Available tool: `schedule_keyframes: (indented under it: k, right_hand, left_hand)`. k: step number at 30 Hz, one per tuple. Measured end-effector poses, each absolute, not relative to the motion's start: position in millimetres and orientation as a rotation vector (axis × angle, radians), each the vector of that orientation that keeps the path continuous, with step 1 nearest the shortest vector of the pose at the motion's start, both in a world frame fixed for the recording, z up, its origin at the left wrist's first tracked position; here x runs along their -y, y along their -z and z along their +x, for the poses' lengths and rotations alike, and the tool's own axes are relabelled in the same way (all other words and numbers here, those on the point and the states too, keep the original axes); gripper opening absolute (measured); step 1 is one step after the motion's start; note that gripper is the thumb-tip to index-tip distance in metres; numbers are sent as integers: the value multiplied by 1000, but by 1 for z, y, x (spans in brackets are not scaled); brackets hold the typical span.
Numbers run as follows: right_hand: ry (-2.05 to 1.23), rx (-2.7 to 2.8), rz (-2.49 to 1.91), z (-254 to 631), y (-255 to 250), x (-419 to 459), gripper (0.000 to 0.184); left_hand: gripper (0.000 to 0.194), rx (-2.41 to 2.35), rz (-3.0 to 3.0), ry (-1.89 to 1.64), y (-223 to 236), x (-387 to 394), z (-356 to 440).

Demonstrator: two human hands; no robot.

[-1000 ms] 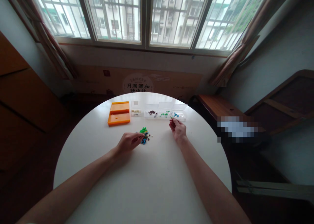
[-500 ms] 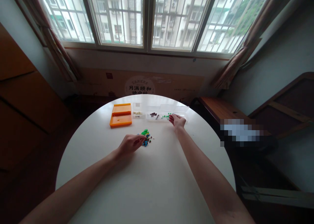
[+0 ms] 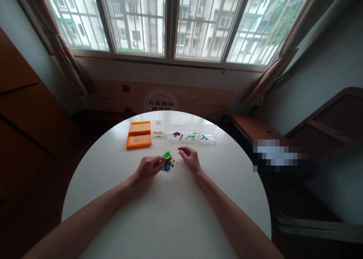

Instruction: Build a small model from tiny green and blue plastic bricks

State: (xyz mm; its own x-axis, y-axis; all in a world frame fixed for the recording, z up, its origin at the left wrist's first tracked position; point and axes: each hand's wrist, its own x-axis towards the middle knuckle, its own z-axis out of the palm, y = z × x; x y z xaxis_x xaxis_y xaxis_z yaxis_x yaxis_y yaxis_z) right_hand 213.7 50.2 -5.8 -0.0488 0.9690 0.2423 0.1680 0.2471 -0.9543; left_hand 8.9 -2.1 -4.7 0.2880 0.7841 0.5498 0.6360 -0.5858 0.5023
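Observation:
A small heap of tiny coloured pieces (image 3: 167, 161), green, blue and dark, lies on the round white table (image 3: 170, 213). My left hand (image 3: 149, 166) rests at the heap's left edge, fingertips pinched on a small piece I cannot make out. My right hand (image 3: 190, 158) hovers just right of the heap, fingers curled loosely, nothing visible in them. Behind stand clear compartment boxes (image 3: 193, 134) with dark, green and blue pieces sorted apart, and a smaller clear box (image 3: 158, 129) with pale pieces.
An open orange case (image 3: 138, 134) lies at the table's far left. A wooden bench (image 3: 252, 128) stands to the right, a cardboard panel (image 3: 161, 96) under the window behind, wooden furniture on the left.
My right hand has drawn back from the clear boxes to beside the heap. The left hand has stayed at the heap.

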Motion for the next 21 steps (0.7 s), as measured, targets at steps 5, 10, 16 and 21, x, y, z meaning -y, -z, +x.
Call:
schedule_keyframes:
  k: [5, 10, 16, 21]
  right_hand:
    - [-724, 1813, -1064, 213, 8, -40, 21]
    - [-537, 2064, -1004, 213, 7, -32, 26]
    - [-459, 2218, -941, 210, 2, -27, 36]
    - [-447, 2264, -978, 209, 1, -25, 34]
  left_hand:
    - [20, -1446, 2278, -1189, 5, 2, 9]
    - [20, -1575, 2144, -1271, 6, -1, 8]
    - [19, -1641, 1914, -1417, 6, -6, 6]
    - [21, -1585, 1865, -1401, 7, -7, 3]
